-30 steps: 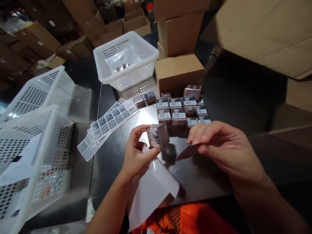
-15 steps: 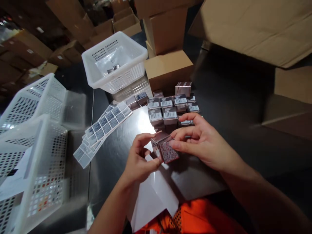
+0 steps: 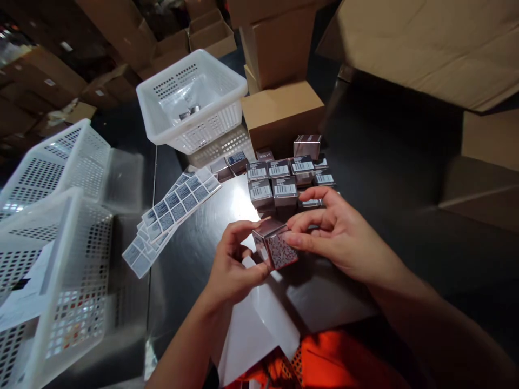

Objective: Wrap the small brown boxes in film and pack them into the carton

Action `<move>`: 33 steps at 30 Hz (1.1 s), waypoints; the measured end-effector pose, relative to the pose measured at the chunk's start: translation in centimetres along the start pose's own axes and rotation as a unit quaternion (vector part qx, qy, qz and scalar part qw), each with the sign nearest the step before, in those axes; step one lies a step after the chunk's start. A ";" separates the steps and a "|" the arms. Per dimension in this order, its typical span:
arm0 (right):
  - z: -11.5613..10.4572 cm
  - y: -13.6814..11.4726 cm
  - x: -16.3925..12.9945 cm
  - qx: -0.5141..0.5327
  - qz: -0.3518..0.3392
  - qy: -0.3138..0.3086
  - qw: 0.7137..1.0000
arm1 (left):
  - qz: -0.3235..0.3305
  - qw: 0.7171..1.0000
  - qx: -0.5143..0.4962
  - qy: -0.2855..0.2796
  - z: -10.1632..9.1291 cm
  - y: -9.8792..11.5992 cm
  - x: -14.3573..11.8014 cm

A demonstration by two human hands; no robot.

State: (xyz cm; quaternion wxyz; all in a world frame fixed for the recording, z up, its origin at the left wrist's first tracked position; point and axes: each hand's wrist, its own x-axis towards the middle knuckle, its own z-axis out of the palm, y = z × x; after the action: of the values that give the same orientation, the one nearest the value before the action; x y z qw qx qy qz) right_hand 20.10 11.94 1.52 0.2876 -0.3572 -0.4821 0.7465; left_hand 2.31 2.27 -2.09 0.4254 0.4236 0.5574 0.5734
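Between the fingers and thumb of my left hand (image 3: 237, 267) is a small shiny brown box (image 3: 267, 227), tilted above the table. A speckled label (image 3: 284, 251) covers the side of it facing me. My right hand (image 3: 340, 229) is closed at the box's right edge, its thumb pressing on the label's upper corner; its other fingertips are partly hidden behind. Just beyond stand several similar boxes (image 3: 286, 189) in rows, barcode labels showing. Below my left hand lies a curled white sheet (image 3: 271, 308). Overlapping sheets of printed labels (image 3: 178, 205) lie to the left.
A white perforated basket (image 3: 206, 124) holding clear plastic and small items stands at the back. More white baskets (image 3: 77, 259) line the left side. An upturned brown carton (image 3: 284, 102) sits behind the boxes, and large cardboard cartons (image 3: 438, 48) rise at the right.
Both hands keep hold of the box in nearly the same pose. The view has shifted very slightly.
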 end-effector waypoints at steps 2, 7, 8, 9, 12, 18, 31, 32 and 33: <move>0.0 0.0 0.0 -0.011 0.001 0.006 1.000 | -0.005 1.000 0.006 0.004 0.0 0.1 -0.1; 0.1 -0.1 0.0 -0.016 -0.001 0.006 1.000 | -0.005 1.000 0.016 0.010 0.1 0.2 0.1; 0.0 -0.1 0.0 -0.013 -0.003 0.003 1.000 | -0.006 1.000 0.016 0.010 0.1 0.3 0.1; 0.0 -0.1 0.0 -0.011 -0.003 0.001 1.000 | -0.007 1.000 0.014 0.009 0.2 0.3 0.1; 0.0 -0.1 0.0 -0.010 -0.001 0.001 1.000 | -0.015 1.000 0.004 0.008 0.2 0.3 0.2; 0.1 -0.1 0.0 -0.013 0.000 0.006 1.000 | -0.016 1.000 0.009 0.006 0.2 0.4 0.1; 0.8 0.5 0.0 -0.050 -0.061 0.041 0.996 | -0.003 0.999 0.025 0.024 0.4 0.2 0.2; 0.8 0.7 -0.1 -0.061 -0.070 0.045 0.995 | 0.003 0.999 0.035 0.031 0.3 0.2 0.0; 0.7 0.9 -0.1 -0.073 -0.078 0.044 0.993 | 0.008 0.998 0.043 0.041 0.1 0.2 -0.3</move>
State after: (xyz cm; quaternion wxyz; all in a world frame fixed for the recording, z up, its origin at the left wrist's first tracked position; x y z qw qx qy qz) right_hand 19.52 11.15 0.89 0.3396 -0.3709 -0.5484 0.6681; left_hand 2.49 2.05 -1.90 0.3785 0.4221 0.5954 0.5692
